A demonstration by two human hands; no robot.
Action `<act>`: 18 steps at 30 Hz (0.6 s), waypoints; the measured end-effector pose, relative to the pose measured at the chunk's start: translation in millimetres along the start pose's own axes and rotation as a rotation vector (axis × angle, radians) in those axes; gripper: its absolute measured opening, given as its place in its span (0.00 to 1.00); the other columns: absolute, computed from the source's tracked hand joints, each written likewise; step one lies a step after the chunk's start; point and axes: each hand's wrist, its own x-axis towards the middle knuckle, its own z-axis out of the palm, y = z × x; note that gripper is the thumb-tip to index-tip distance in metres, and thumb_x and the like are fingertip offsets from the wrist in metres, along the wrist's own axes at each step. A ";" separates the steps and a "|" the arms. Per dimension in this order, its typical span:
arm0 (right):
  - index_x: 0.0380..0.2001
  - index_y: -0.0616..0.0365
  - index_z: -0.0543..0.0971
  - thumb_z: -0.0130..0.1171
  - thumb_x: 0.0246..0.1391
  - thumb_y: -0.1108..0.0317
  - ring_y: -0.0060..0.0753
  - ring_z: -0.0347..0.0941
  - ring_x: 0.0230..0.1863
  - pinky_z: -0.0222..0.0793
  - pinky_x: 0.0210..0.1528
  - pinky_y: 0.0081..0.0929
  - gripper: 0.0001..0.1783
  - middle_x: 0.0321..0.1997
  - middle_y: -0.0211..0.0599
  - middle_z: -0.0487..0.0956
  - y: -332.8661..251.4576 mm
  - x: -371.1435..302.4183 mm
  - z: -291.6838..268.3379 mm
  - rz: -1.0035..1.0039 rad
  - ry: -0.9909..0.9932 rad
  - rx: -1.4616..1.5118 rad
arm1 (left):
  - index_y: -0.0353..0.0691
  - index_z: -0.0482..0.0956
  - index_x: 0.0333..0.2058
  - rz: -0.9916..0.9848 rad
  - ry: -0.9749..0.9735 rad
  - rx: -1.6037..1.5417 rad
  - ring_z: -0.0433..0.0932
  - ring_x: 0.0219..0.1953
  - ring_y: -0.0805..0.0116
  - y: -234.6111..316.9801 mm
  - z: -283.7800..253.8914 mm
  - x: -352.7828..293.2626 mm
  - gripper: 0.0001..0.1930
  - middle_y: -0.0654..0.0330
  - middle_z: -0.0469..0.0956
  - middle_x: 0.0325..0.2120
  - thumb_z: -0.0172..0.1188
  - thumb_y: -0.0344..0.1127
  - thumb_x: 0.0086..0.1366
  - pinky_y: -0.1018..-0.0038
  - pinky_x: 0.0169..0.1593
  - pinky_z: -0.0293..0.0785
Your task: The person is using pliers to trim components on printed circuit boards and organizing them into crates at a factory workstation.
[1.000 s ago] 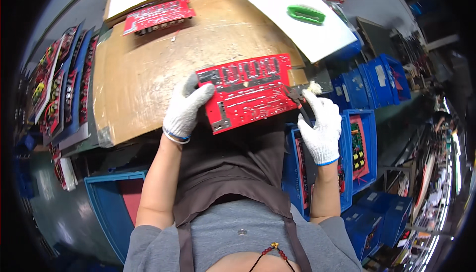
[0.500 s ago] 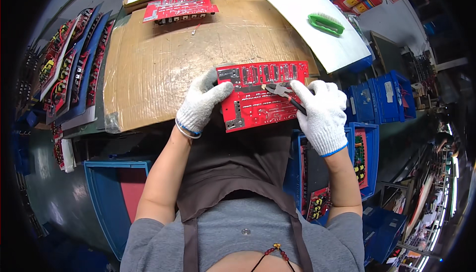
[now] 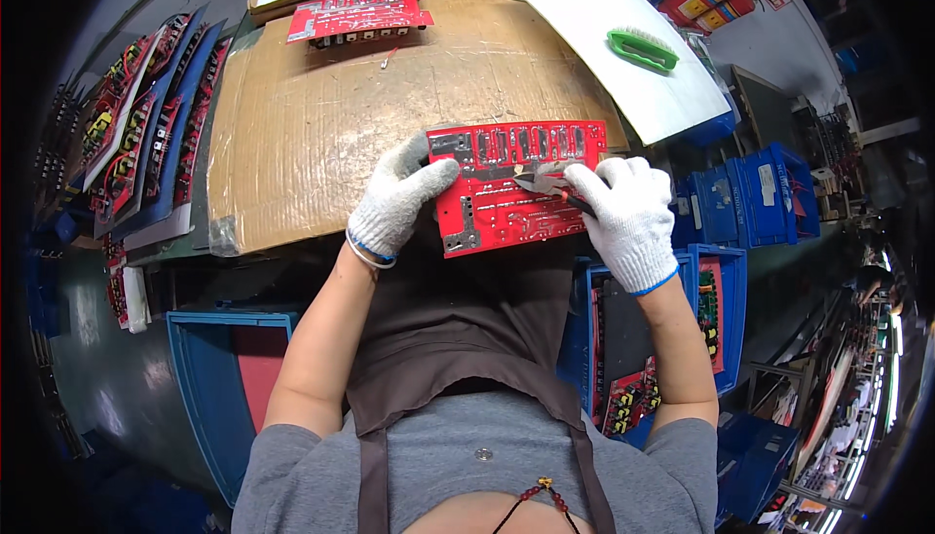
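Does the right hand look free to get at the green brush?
Probably not: the right hand holds pliers over the red board, though nothing visibly covers the green brush.

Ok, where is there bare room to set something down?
On the cardboard, between the far red board and the left hand; also on the white sheet, left of the green brush. Left of the cardboard is crowded with boards and sheets.
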 end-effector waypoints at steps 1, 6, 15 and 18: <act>0.54 0.43 0.80 0.76 0.38 0.71 0.42 0.73 0.47 0.64 0.49 0.42 0.34 0.44 0.33 0.76 -0.8 -2.6 2.3 -0.005 0.014 0.020 | 0.27 0.72 0.61 0.000 0.000 -0.001 0.83 0.50 0.65 -0.2 -0.3 0.1 0.26 0.51 0.82 0.50 0.64 0.33 0.67 0.65 0.56 0.80; 0.55 0.43 0.81 0.77 0.36 0.70 0.43 0.73 0.50 0.64 0.52 0.43 0.37 0.45 0.35 0.77 -5.7 -7.9 -6.6 0.068 0.044 0.115 | 0.27 0.71 0.61 -0.005 -0.010 0.010 0.83 0.49 0.65 0.8 0.1 0.1 0.26 0.51 0.82 0.50 0.64 0.32 0.68 0.66 0.56 0.81; 0.58 0.43 0.80 0.77 0.36 0.70 0.45 0.71 0.55 0.61 0.57 0.46 0.39 0.49 0.36 0.76 -8.8 -4.4 -11.4 0.126 0.003 0.037 | 0.26 0.71 0.62 -0.004 -0.003 0.027 0.83 0.49 0.65 0.4 0.1 0.2 0.27 0.50 0.82 0.50 0.63 0.32 0.68 0.66 0.56 0.81; 0.58 0.43 0.80 0.77 0.36 0.70 0.45 0.71 0.55 0.61 0.56 0.47 0.39 0.49 0.37 0.76 -8.4 -4.8 -11.9 0.093 0.025 0.015 | 0.29 0.76 0.58 0.023 0.008 0.018 0.80 0.46 0.73 4.4 5.1 -2.7 0.23 0.55 0.83 0.47 0.65 0.36 0.68 0.73 0.53 0.77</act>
